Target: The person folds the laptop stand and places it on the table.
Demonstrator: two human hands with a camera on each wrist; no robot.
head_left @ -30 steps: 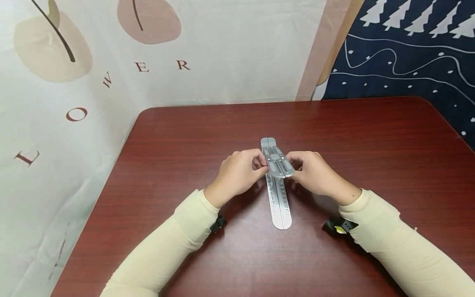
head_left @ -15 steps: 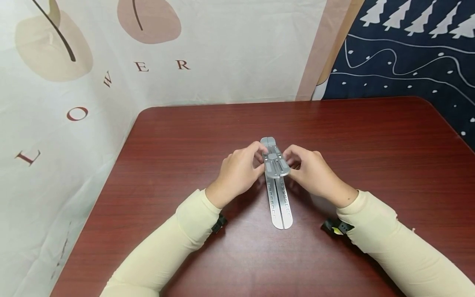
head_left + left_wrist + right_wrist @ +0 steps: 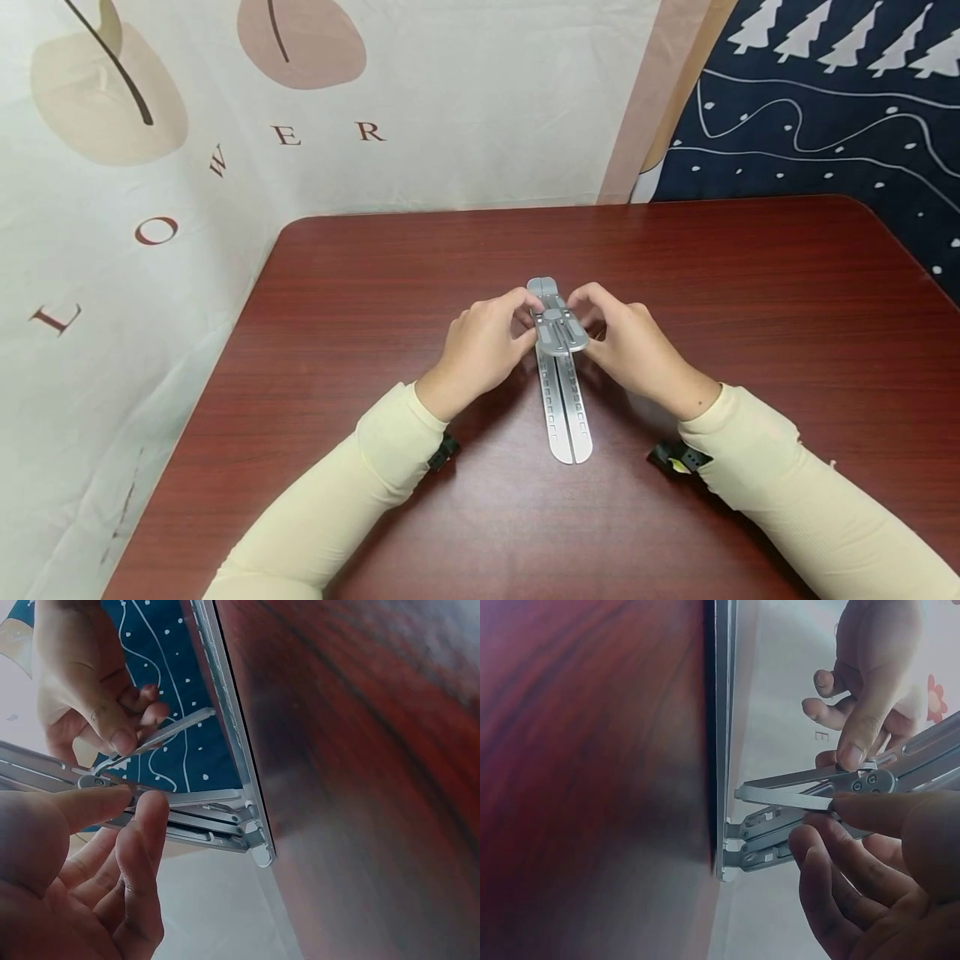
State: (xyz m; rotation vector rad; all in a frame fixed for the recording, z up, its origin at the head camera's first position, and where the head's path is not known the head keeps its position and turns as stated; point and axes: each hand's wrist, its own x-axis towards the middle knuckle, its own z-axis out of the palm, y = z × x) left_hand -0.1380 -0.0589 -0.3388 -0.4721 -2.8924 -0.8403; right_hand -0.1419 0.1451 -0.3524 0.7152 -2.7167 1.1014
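Note:
A silver folding laptop stand [image 3: 564, 425] lies on the table, its two long slotted base rails side by side. Its upper part [image 3: 562, 335] is raised at a slant over them, hinged at the far end. From the left side, my left hand [image 3: 480, 354] pinches this raised part between thumb and fingers. My right hand [image 3: 637, 354] does the same from the right. In the right wrist view, the right thumb and fingertips grip one end of a thin strut [image 3: 787, 798], near the round pivot [image 3: 874, 782]. Another strut [image 3: 176, 733] sticks out in the left wrist view.
The dark red wooden table [image 3: 360, 283] extends all around the stand. A pale cloth [image 3: 480, 100] with printed letters hangs behind and to the left. A navy cloth [image 3: 810, 125] with white trees hangs at the back right.
The raised part has shifted slightly left, and the right hand has moved left with it, its index finger lifting higher. The slit between the base rails looks wider. The left hand has barely moved.

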